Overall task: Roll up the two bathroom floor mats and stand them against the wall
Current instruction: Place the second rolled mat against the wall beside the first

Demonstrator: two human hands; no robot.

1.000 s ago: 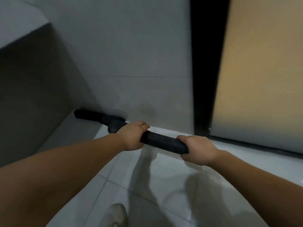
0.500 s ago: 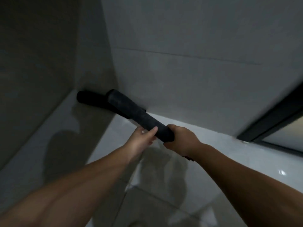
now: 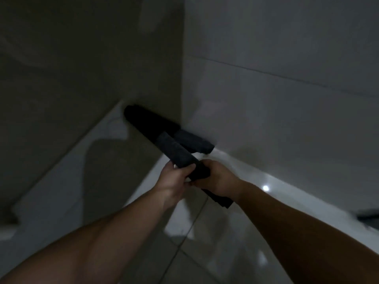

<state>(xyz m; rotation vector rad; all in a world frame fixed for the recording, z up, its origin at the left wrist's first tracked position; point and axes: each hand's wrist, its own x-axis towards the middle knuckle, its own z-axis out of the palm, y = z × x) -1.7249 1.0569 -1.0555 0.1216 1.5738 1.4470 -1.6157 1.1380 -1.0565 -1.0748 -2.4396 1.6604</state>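
Swung nearer the far corner (image 3: 182, 83) and the second mat (image 3: 190, 141) lying there, rolled mat (image 3: 175, 151) gripped by left hand (image 3: 173, 182) and right hand (image 3: 220, 179), fingers (image 3: 186, 169) curled round it.

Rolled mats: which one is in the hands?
The nearer mat, gripped by the left hand and right hand. The other mat lies at the foot of the wall, untouched.

- The held rolled mat (image 3: 176, 152) was covered midway by the left hand (image 3: 173, 180) and the right hand (image 3: 220, 179).
- The second rolled mat (image 3: 192, 141) lay partly behind it, its far end lost in shadow.
- Both forearms ran off the bottom edge.
- A dark shape (image 3: 369, 219) at the right edge was cut off and blurred.
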